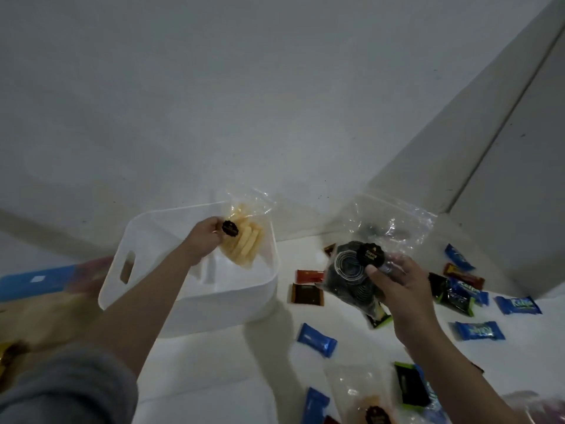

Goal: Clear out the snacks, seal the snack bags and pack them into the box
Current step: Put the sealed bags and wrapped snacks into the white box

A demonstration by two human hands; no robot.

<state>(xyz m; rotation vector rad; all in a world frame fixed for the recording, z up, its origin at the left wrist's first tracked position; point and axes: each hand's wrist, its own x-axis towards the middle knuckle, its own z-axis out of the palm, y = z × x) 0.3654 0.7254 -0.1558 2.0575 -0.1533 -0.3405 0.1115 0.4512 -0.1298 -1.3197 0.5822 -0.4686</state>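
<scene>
My left hand (204,237) grips a clear bag of yellow stick snacks (244,240) with a round black label, holding it inside the white plastic box (146,258). To the right, my right hand (394,286) holds a clear bag of dark round snacks (351,270) by its black label, a little above the white table (214,362). That bag's upper part stands up crumpled. Whether either bag's seal is closed cannot be told.
Several wrapped candies lie on the table: blue ones (318,339), brown ones (307,293) and green-black ones (455,298). Another clear bag (360,390) lies at the bottom. A blue and tan packet (36,286) sits left of the box. White walls stand behind and to the right.
</scene>
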